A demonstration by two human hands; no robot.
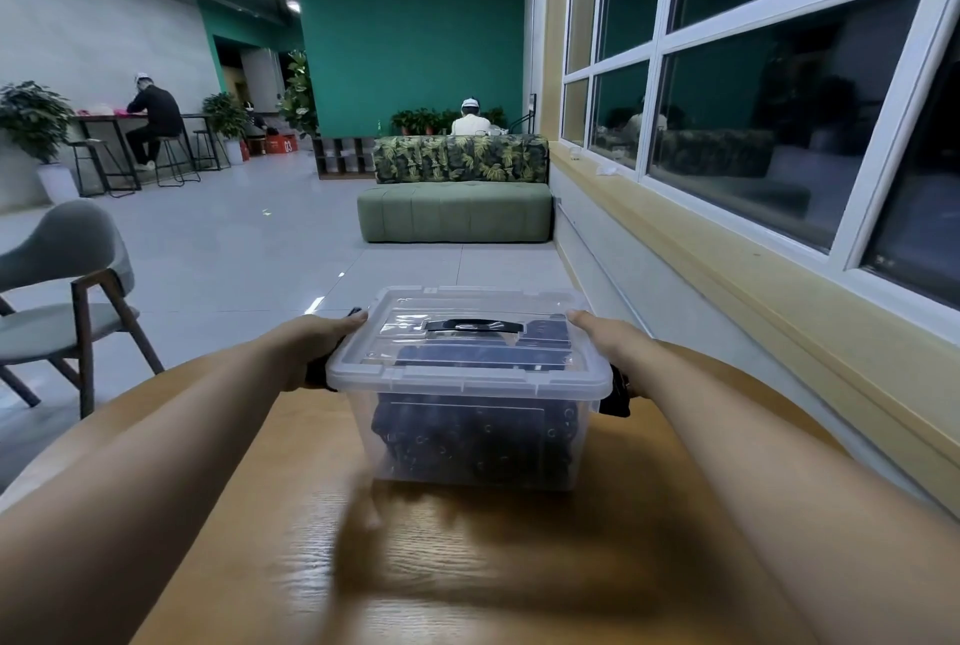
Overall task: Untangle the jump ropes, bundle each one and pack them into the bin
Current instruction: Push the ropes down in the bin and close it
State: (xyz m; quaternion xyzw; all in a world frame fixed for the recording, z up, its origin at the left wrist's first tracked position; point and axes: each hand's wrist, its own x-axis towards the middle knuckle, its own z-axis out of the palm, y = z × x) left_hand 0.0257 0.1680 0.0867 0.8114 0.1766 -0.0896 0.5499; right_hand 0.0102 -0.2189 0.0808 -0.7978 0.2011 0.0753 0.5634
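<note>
A clear plastic bin [470, 442] stands on the wooden table [467, 566], closed by a clear lid [467, 374] with a black handle [474, 326]. Black beaded jump ropes [472, 442] fill the inside, seen through the wall. My left hand [317, 348] grips the bin's left side at the black latch, thumb lying along the lid's edge. My right hand [608, 348] grips the right side at the other black latch [618, 392]. The fingers of both hands are hidden behind the bin.
A grey chair [67, 291] stands left of the table. A windowed wall with a yellow sill [753, 249] runs along the right. A green sofa [457, 210] sits ahead across the tiled floor. People sit at tables far off.
</note>
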